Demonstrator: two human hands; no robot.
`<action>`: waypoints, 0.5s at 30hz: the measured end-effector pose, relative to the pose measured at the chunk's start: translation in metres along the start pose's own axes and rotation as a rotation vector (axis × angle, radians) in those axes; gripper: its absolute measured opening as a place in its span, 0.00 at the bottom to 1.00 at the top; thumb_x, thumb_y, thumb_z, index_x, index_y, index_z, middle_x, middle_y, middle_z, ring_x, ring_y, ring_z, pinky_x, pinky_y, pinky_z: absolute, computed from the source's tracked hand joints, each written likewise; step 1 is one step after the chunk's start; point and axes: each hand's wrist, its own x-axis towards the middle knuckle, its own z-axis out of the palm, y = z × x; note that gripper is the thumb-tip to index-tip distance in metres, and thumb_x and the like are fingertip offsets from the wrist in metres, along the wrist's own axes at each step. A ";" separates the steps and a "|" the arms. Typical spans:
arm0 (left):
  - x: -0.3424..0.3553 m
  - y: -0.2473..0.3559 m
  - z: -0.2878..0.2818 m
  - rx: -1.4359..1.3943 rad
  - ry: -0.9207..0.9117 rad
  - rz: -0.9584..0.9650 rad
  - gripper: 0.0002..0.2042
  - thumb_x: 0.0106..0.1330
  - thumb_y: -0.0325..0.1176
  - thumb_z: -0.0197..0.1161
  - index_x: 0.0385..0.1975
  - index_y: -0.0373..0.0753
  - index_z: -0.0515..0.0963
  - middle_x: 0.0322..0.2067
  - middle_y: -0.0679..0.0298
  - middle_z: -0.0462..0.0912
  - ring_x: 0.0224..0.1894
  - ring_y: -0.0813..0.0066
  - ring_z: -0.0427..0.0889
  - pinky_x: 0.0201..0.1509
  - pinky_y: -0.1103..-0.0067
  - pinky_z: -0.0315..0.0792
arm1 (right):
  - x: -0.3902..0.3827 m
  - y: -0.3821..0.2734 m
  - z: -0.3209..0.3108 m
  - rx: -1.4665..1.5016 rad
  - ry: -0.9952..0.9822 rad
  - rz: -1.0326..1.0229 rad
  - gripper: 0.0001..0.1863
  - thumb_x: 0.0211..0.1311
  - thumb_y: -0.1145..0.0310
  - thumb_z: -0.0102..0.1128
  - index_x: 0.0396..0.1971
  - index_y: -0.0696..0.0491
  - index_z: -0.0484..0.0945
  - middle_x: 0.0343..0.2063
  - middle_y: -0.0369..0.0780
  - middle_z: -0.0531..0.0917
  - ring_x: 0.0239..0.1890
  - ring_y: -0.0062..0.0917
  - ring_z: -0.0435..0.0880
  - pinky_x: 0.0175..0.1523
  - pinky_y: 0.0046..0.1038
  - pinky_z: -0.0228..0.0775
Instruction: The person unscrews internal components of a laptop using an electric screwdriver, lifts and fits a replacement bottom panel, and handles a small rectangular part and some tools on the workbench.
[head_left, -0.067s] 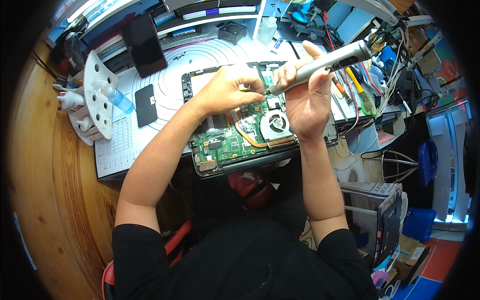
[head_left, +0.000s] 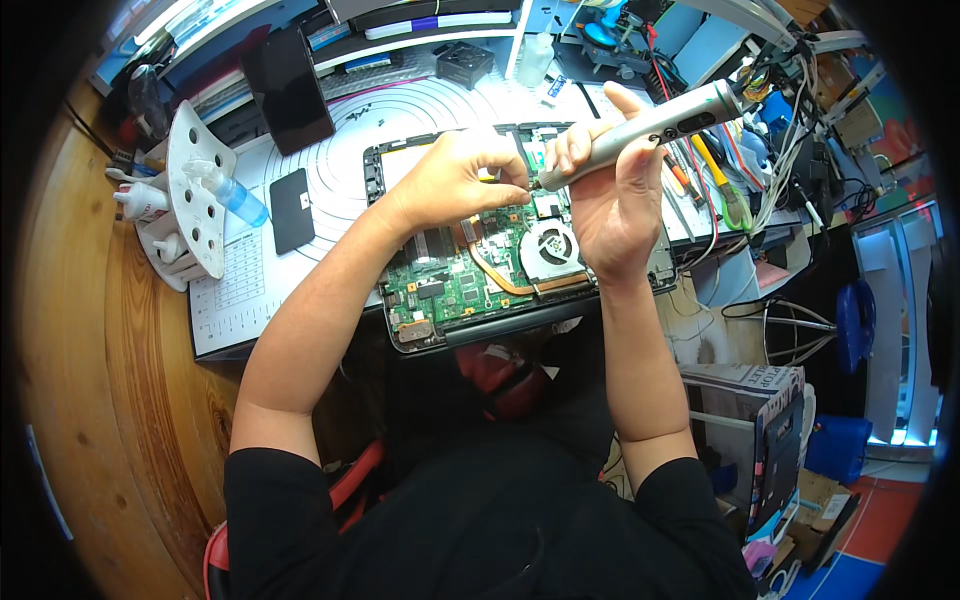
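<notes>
Right hand [head_left: 612, 205] wraps the grey electric screwdriver [head_left: 640, 133] tilted, tip down at the opened laptop [head_left: 480, 270] for reach; left hand [head_left: 455, 180] fingertips pinch together at the tip, probably steadying the bit.

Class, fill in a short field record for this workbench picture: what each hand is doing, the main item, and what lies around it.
Left hand: fingertips pinched at the tip of the tool, over the laptop
Right hand: gripping a grey electric screwdriver, tilted, tip down to the left
Main item: opened laptop, green circuit board and round fan exposed
Surface: white work mat on a wooden table
Nearby: white tool rack, dark phone
</notes>
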 end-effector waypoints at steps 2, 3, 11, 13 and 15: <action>0.000 -0.002 0.000 0.016 0.002 0.034 0.07 0.53 0.32 0.74 0.28 0.39 0.84 0.27 0.64 0.85 0.33 0.72 0.83 0.42 0.76 0.76 | -0.001 0.000 0.001 0.056 -0.012 -0.012 0.27 0.79 0.53 0.42 0.66 0.58 0.58 0.34 0.39 0.73 0.39 0.23 0.71 0.53 0.32 0.65; 0.001 -0.002 0.000 0.024 0.004 0.051 0.07 0.53 0.32 0.74 0.28 0.39 0.84 0.27 0.64 0.85 0.33 0.72 0.83 0.42 0.76 0.76 | -0.001 0.000 0.000 0.072 -0.014 -0.019 0.27 0.79 0.53 0.42 0.66 0.57 0.58 0.34 0.39 0.73 0.38 0.23 0.71 0.53 0.32 0.65; -0.002 0.002 -0.002 -0.005 -0.029 -0.005 0.06 0.56 0.30 0.73 0.30 0.38 0.84 0.27 0.68 0.83 0.34 0.78 0.80 0.43 0.78 0.73 | -0.002 0.001 -0.001 0.068 -0.021 -0.027 0.28 0.79 0.52 0.42 0.66 0.57 0.58 0.34 0.40 0.73 0.38 0.23 0.71 0.52 0.32 0.66; -0.002 0.002 -0.002 0.005 -0.025 0.002 0.06 0.55 0.30 0.74 0.29 0.38 0.84 0.27 0.68 0.83 0.34 0.78 0.79 0.43 0.78 0.73 | -0.001 0.000 -0.001 0.067 -0.030 -0.021 0.29 0.79 0.52 0.43 0.66 0.58 0.58 0.34 0.40 0.73 0.38 0.23 0.71 0.52 0.31 0.66; 0.000 0.002 -0.001 0.015 -0.023 0.021 0.07 0.55 0.30 0.75 0.29 0.38 0.84 0.27 0.68 0.83 0.33 0.78 0.79 0.42 0.78 0.72 | 0.000 -0.001 -0.002 0.071 -0.036 -0.019 0.29 0.79 0.52 0.43 0.66 0.58 0.58 0.34 0.40 0.73 0.38 0.23 0.72 0.52 0.31 0.66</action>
